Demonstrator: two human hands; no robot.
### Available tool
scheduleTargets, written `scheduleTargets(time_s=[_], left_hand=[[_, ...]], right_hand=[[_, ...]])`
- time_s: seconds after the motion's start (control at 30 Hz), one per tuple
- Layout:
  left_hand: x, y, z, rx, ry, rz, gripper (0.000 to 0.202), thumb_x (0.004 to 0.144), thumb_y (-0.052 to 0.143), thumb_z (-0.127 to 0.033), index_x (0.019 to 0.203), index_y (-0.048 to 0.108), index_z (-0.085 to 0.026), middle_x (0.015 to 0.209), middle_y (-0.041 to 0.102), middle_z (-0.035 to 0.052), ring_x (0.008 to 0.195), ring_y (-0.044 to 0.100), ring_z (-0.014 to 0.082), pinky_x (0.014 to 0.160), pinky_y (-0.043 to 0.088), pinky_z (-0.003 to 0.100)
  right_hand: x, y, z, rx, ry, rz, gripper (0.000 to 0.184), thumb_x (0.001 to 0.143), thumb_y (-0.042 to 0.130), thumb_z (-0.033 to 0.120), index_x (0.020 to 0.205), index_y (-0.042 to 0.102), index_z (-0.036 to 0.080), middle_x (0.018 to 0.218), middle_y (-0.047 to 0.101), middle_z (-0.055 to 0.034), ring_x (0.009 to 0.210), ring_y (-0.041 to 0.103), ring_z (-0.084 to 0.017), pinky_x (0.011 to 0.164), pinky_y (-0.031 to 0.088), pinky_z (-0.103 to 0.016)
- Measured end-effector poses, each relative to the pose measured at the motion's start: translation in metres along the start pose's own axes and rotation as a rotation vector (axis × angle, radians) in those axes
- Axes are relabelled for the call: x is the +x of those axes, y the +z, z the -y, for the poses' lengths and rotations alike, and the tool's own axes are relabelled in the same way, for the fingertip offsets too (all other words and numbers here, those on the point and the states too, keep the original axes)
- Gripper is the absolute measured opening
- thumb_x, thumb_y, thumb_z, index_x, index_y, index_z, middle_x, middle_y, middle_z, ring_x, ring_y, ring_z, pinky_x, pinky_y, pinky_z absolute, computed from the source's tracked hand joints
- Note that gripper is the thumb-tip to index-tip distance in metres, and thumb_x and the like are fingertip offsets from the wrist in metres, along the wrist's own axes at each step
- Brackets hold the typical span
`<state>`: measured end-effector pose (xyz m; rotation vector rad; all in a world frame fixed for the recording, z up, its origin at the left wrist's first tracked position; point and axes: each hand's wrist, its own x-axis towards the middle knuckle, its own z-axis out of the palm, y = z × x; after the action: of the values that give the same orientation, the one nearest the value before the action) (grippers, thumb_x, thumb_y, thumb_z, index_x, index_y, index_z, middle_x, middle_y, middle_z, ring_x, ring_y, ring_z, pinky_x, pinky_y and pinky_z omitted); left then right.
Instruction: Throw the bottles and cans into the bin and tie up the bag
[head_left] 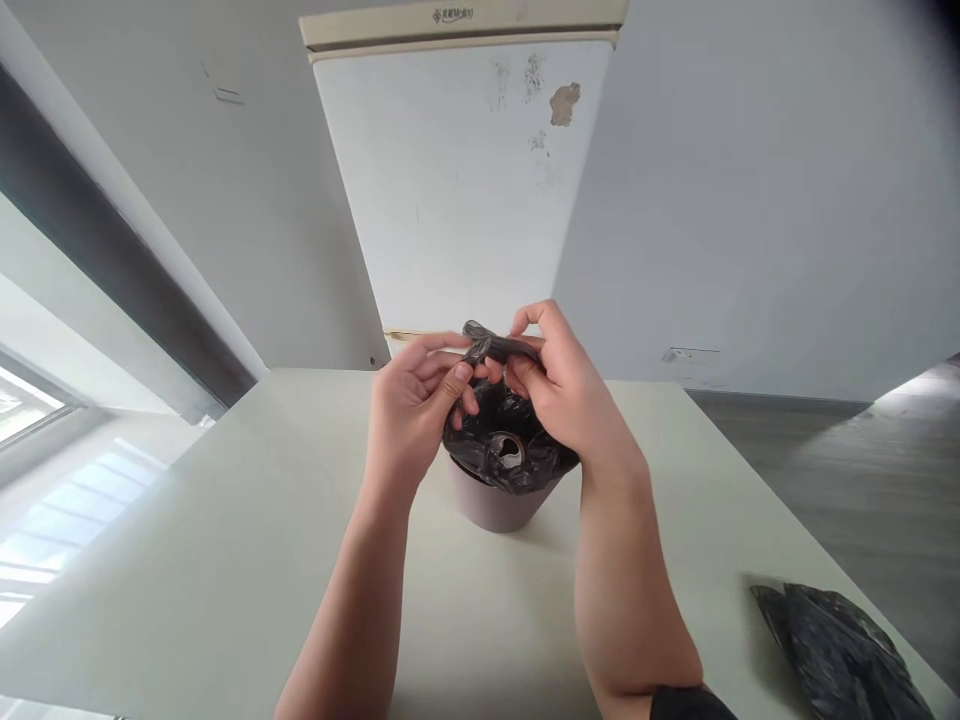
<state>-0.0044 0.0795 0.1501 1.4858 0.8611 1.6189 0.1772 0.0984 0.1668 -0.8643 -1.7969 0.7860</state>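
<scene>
So I'd call this roughly midway. The black trash bag (525, 468) is in the small mauve bin (499, 508) on the pale tabletop (300, 550), and some of its top is bunched into a twisted strand above the rim. What I'd say isn't done: no tight knot that I can make out, and what looks like a can top (510, 451) shows in the folds, so the bag isn't fully closed over. Fingers hide the crossing point, so a loose loop there is possible.

Left hand (420, 395) is pinching the strand between thumb and fingers, with the lower fingers loosely curled. Right hand (555, 375) has the other end, thumb below and index finger arched over, also a pinch. Another black plastic bag (847, 650) lies crumpled near the tabletop's right edge, touched by neither hand.
</scene>
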Motion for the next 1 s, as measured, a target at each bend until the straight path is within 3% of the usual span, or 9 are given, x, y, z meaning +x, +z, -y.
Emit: scheduleTargets(time_s=[0.13, 0.23, 0.33, 0.43, 0.53, 0.67, 0.73, 0.83, 1.0], left_hand=[[-0.002, 0.0, -0.001, 0.013, 0.008, 0.047, 0.02, 0.092, 0.085, -0.04, 0.09, 0.08, -0.021, 0.121, 0.079, 0.0123, 0.064, 0.07, 0.0154, 0.046, 0.051, 0.027], [-0.004, 0.001, -0.003, 0.046, -0.046, 0.098, 0.017, 0.092, 0.085, -0.039, 0.094, 0.083, -0.023, 0.088, 0.079, 0.0078, 0.058, 0.068, 0.0175, 0.047, 0.053, 0.029], [-0.003, 0.004, -0.003, 0.131, 0.006, -0.053, 0.012, 0.093, 0.083, -0.034, 0.098, 0.083, -0.022, 0.067, 0.072, 0.0007, 0.055, 0.068, 0.0171, 0.054, 0.058, 0.029], [-0.004, 0.007, 0.001, 0.27, 0.057, -0.185, 0.01, 0.094, 0.08, -0.03, 0.103, 0.079, -0.025, 0.071, 0.073, -0.0022, 0.058, 0.068, 0.0156, 0.057, 0.057, 0.028], [-0.005, 0.009, 0.003, 0.421, 0.104, -0.069, 0.006, 0.098, 0.073, -0.026, 0.097, 0.079, -0.026, 0.069, 0.069, -0.0032, 0.061, 0.066, 0.016, 0.062, 0.053, 0.028], [-0.005, 0.008, -0.001, 0.501, 0.097, 0.178, 0.027, 0.106, 0.059, -0.029, 0.087, 0.077, -0.023, 0.079, 0.072, 0.0015, 0.072, 0.064, 0.0186, 0.067, 0.049, 0.03], [-0.005, 0.007, -0.005, 0.477, 0.041, 0.25, 0.032, 0.109, 0.055, -0.035, 0.086, 0.074, -0.021, 0.081, 0.071, 0.0019, 0.072, 0.061, 0.0175, 0.064, 0.046, 0.029], [-0.004, 0.004, -0.007, 0.431, -0.001, 0.262, 0.028, 0.108, 0.06, -0.037, 0.088, 0.072, -0.022, 0.078, 0.069, 0.0009, 0.069, 0.059, 0.0161, 0.061, 0.043, 0.028], [-0.005, 0.004, -0.006, 0.365, 0.012, 0.178, 0.028, 0.107, 0.063, -0.038, 0.087, 0.074, -0.022, 0.074, 0.069, 0.0008, 0.064, 0.06, 0.0146, 0.06, 0.048, 0.027]], right_hand=[[-0.002, 0.004, 0.001, 0.027, 0.015, 0.095, 0.018, 0.1, 0.047, 0.018, 0.104, 0.034, 0.031, 0.086, 0.062, 0.0035, 0.078, 0.062, -0.019, 0.073, 0.05, -0.034], [-0.004, 0.002, 0.007, 0.069, 0.019, 0.233, 0.019, 0.1, 0.048, 0.018, 0.098, 0.033, 0.03, 0.084, 0.063, 0.003, 0.085, 0.066, -0.021, 0.078, 0.053, -0.037], [-0.007, -0.004, 0.013, 0.033, 0.051, 0.292, 0.02, 0.1, 0.057, 0.027, 0.099, 0.037, 0.029, 0.091, 0.066, 0.0018, 0.089, 0.067, -0.021, 0.078, 0.053, -0.037], [-0.011, -0.012, 0.016, -0.114, 0.08, 0.233, 0.028, 0.094, 0.068, 0.03, 0.101, 0.04, 0.029, 0.091, 0.066, 0.0028, 0.084, 0.065, -0.02, 0.073, 0.05, -0.034], [-0.015, -0.018, 0.018, -0.188, 0.046, 0.119, 0.022, 0.094, 0.066, 0.027, 0.104, 0.046, 0.029, 0.089, 0.064, 0.0029, 0.082, 0.063, -0.02, 0.071, 0.048, -0.033], [-0.015, -0.022, 0.019, -0.21, -0.085, 0.065, 0.004, 0.1, 0.057, 0.025, 0.099, 0.059, 0.028, 0.089, 0.066, -0.0002, 0.083, 0.062, -0.021, 0.076, 0.049, -0.035], [-0.015, -0.025, 0.018, -0.26, -0.143, 0.031, 0.018, 0.102, 0.053, 0.022, 0.09, 0.065, 0.026, 0.092, 0.068, -0.0022, 0.085, 0.062, -0.021, 0.077, 0.048, -0.036], [-0.015, -0.029, 0.016, -0.308, -0.162, 0.017, 0.027, 0.105, 0.05, 0.021, 0.088, 0.071, 0.026, 0.102, 0.071, -0.0041, 0.091, 0.065, -0.023, 0.082, 0.049, -0.037], [-0.015, -0.027, 0.013, -0.345, -0.14, 0.185, 0.01, 0.102, 0.066, 0.033, 0.098, 0.072, 0.025, 0.113, 0.07, -0.0063, 0.1, 0.065, -0.025, 0.089, 0.051, -0.04]])
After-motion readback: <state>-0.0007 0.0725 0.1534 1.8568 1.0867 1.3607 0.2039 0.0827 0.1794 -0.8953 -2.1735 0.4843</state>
